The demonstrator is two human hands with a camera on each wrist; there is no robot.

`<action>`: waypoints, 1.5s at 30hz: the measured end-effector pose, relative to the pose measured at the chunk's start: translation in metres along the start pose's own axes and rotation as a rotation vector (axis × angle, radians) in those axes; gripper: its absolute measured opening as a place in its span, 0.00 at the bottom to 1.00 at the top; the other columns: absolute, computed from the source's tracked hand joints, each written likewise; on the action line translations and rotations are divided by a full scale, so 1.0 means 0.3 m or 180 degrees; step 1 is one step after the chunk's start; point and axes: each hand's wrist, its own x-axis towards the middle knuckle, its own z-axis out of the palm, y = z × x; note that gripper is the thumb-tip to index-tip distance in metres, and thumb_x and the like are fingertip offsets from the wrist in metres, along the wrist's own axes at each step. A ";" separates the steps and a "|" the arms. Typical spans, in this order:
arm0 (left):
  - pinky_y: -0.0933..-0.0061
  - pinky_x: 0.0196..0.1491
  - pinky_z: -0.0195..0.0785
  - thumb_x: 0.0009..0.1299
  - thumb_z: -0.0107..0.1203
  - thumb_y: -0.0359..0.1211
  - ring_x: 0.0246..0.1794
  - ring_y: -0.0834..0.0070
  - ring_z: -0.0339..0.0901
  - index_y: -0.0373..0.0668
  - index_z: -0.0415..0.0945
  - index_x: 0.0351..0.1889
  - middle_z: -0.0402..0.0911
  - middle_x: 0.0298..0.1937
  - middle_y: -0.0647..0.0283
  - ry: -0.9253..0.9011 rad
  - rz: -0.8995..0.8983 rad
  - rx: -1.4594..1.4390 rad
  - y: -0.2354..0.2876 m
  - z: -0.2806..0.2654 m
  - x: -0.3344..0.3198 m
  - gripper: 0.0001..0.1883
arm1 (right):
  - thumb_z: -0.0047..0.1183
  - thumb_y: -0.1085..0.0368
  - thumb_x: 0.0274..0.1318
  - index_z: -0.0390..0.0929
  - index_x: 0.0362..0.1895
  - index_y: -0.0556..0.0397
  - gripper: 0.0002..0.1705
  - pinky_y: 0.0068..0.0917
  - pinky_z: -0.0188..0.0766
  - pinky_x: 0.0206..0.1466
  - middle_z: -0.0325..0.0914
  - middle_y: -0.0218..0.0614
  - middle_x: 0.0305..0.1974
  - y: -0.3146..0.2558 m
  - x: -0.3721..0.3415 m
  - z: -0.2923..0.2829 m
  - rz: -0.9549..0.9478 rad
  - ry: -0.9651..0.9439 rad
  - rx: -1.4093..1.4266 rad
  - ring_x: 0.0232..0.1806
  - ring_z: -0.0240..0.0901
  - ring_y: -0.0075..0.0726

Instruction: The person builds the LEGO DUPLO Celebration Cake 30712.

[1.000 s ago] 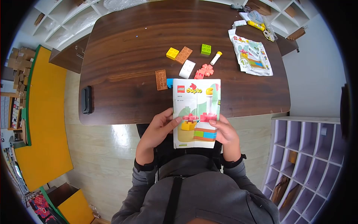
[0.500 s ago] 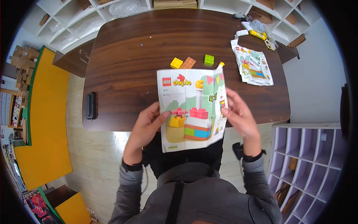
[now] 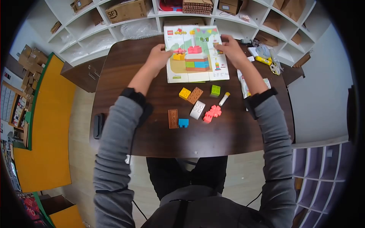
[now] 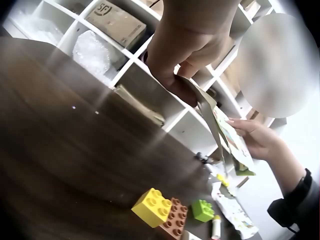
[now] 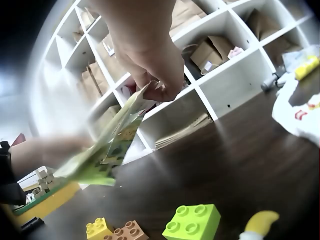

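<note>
An unfolded LEGO Duplo instruction leaflet (image 3: 195, 60) is held up over the far part of the table. My left hand (image 3: 157, 57) pinches its left edge and my right hand (image 3: 232, 50) grips the right edge, thumbs on the printed side. In the left wrist view the leaflet (image 4: 220, 127) stands tilted above the tabletop. On the near side lie a yellow brick (image 3: 184, 93), a brown brick (image 3: 195, 95), a green brick (image 3: 215, 90), a white curved brick (image 3: 197, 110), a candle piece (image 3: 224, 99), a pink flower (image 3: 216, 110), a pink brick (image 3: 208, 116), another brown brick (image 3: 173, 119) and a blue brick (image 3: 183, 122).
A black case (image 3: 99, 126) lies by the table's left edge. At the right, the printed bag (image 5: 302, 115) is partly behind my right forearm, with a yellow tube (image 3: 263, 60) beyond it. White shelves (image 3: 152, 22) holding boxes stand behind the table.
Both hands have carried the leaflet from near my lap, forward over the bricks to the table's far side. It has spread wider, and the bricks it covered now show.
</note>
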 end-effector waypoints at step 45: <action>0.65 0.55 0.63 0.49 0.67 0.40 0.55 0.56 0.69 0.33 0.59 0.60 0.70 0.53 0.45 -0.1623 0.0168 0.3855 -0.034 0.113 -0.574 0.42 | 0.53 0.58 0.51 0.66 0.58 0.51 0.29 0.37 0.52 0.66 0.54 0.50 0.63 0.075 -0.472 0.111 -0.0444 -0.2109 -0.3163 0.64 0.51 0.55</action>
